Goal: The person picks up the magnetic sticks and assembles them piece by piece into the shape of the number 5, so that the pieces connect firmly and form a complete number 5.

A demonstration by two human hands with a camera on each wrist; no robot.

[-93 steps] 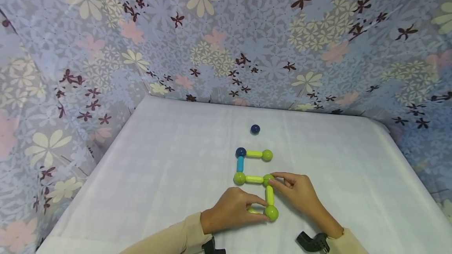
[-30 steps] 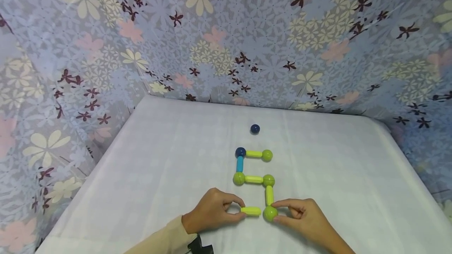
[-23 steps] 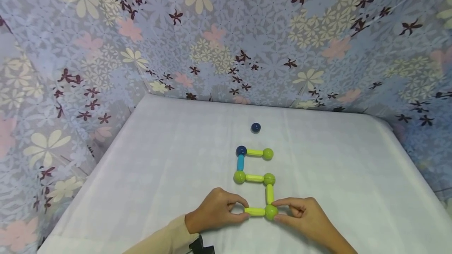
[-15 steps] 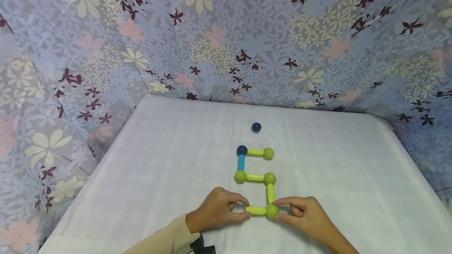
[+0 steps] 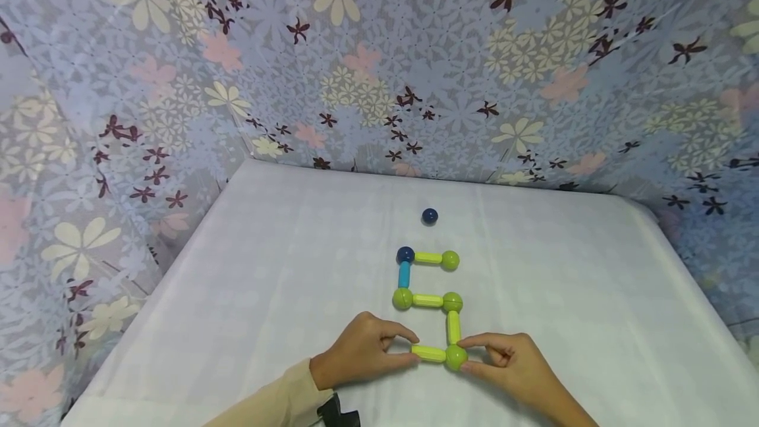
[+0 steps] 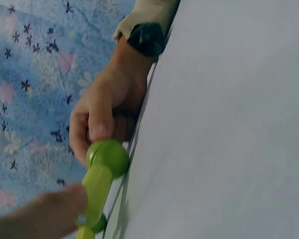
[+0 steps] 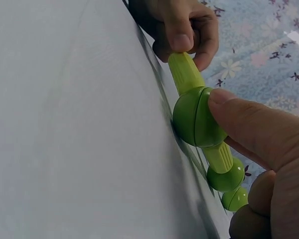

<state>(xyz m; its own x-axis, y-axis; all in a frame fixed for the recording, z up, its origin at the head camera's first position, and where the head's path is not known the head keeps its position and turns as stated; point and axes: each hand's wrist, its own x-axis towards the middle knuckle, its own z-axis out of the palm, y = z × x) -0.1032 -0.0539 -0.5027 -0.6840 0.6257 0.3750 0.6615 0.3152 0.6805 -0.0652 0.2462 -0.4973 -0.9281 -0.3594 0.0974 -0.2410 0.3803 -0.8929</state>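
In the head view, a chain of magnetic rods and balls lies on the white cloth, bent in an S-like shape. My left hand (image 5: 367,352) has thumb and index finger around the free end of the bottom yellow-green magnetic rod (image 5: 429,354), the index fingertip barely off it. That rod meets a green magnetic ball (image 5: 456,357), which my right hand (image 5: 512,368) pinches from the right. A yellow-green upright rod (image 5: 453,327) joins this ball to another green ball (image 5: 452,302). In the right wrist view, my right thumb presses the green ball (image 7: 198,117).
Farther up the chain are a blue rod (image 5: 404,275), a dark blue ball (image 5: 406,255) and a top green ball (image 5: 450,260). A loose dark blue ball (image 5: 429,216) sits beyond it. Floral cloth (image 5: 379,71) hangs behind the white-covered table (image 5: 284,249).
My left hand has brought the bottom rod rightward against the lower green ball. Earlier, my right hand moved down from the middle ball to that ball. The left index fingertip has just lifted slightly.
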